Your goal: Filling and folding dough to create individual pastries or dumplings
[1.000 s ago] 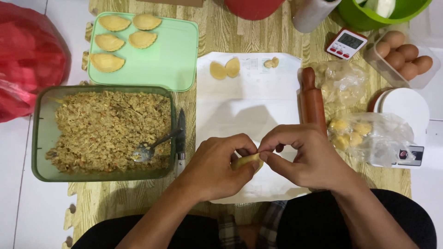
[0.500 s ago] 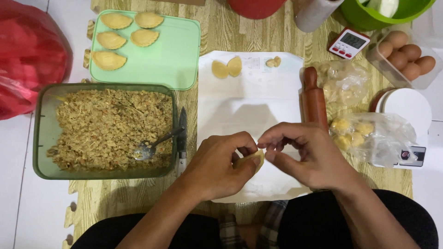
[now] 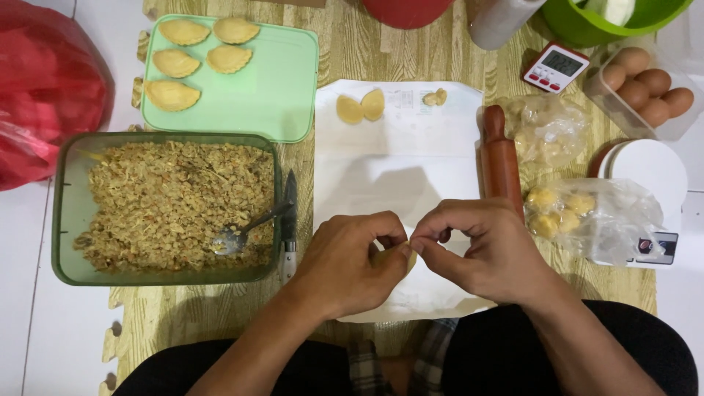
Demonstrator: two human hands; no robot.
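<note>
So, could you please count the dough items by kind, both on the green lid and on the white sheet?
Crimped half-moon pastries on the green lid: 5
Flat dough rounds on the white sheet: 2
Small dough scraps on the sheet: 2
Total: 9

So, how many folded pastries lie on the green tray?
5 on the green tray: top pair, middle pair, one lower left. None seems hidden.
</note>
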